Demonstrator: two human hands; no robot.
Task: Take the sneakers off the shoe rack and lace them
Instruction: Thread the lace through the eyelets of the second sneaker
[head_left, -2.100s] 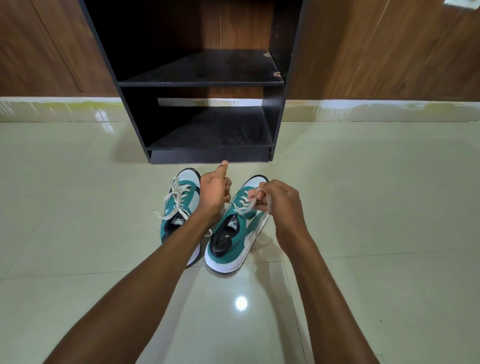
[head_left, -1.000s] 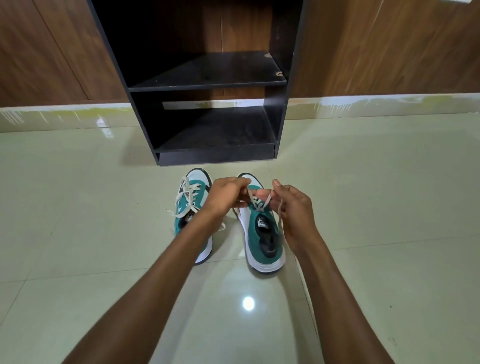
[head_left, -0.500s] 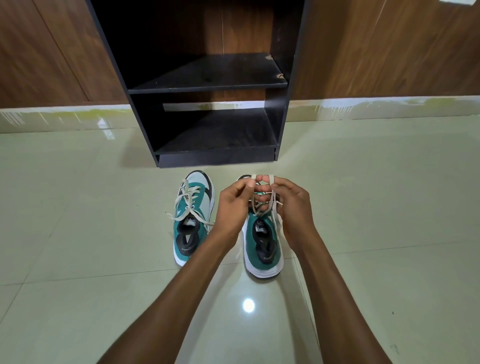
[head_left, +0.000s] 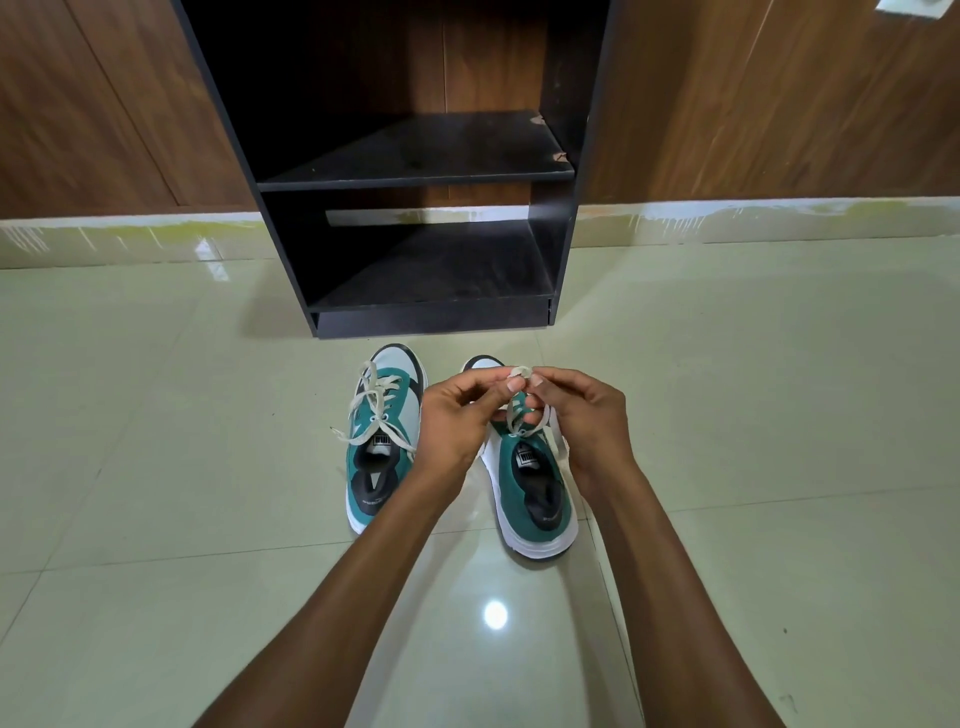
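Two green and white sneakers stand side by side on the pale tiled floor (head_left: 156, 467), toes pointing away toward the black rack (head_left: 566, 208) just beyond them. The left sneaker (head_left: 382, 452) sits free, its cream lace threaded through the eyelets with loose ends trailing off to the left and right. The right sneaker (head_left: 530, 488) is under both hands. The left hand (head_left: 452, 421) and right hand (head_left: 587, 421) meet above its toe, fingertips pinched together on a small loop of the lace (head_left: 519, 410), which runs down from the fingers to the top eyelets. A second strand seems to hang down the shoe's right side beside the right wrist, though the hand hides most of it. Both forearms reach in from the near edge. The rack's two shelves hold nothing, and it stands against a brown wooden wall (head_left: 779, 104).
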